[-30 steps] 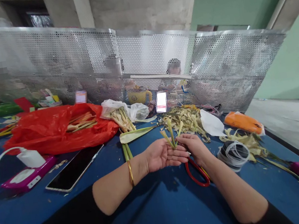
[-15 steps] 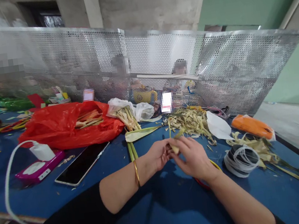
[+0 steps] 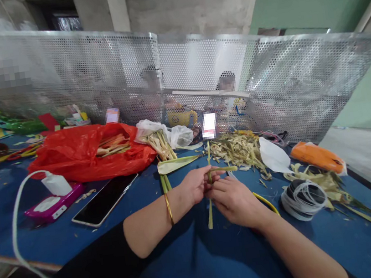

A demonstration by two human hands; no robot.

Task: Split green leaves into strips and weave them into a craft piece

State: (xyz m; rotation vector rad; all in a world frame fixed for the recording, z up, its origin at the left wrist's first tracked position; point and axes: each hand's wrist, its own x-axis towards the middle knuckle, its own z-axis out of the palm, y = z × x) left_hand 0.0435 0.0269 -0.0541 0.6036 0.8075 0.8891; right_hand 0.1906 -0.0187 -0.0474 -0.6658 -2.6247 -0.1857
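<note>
Pale green leaf strips [image 3: 224,169] cross between my fingers, one end pointing up, one to the right and one hanging down. My left hand [image 3: 197,184] is closed on the strips where they cross. Against it, my right hand [image 3: 236,202] pinches the strips from the right, its fingertips partly hidden. Beneath my right wrist a yellow-edged scissors handle [image 3: 266,203] shows in part. Just beyond my hands a broad pale leaf [image 3: 178,164] rests across a bundle of stalks [image 3: 160,146].
A red plastic bag [image 3: 70,156] of husks, a black phone [image 3: 106,200] and a purple power strip [image 3: 54,203] lie left. Leaf scraps [image 3: 242,149], a wire spool [image 3: 303,200] and an orange packet [image 3: 317,157] lie right. A perforated metal screen [image 3: 196,68] stands behind, people beyond it.
My left palm, open under the strips a second ago, has closed on them. My right hand has moved over the strips, which now spread up, right and down. The view has shifted slightly.
</note>
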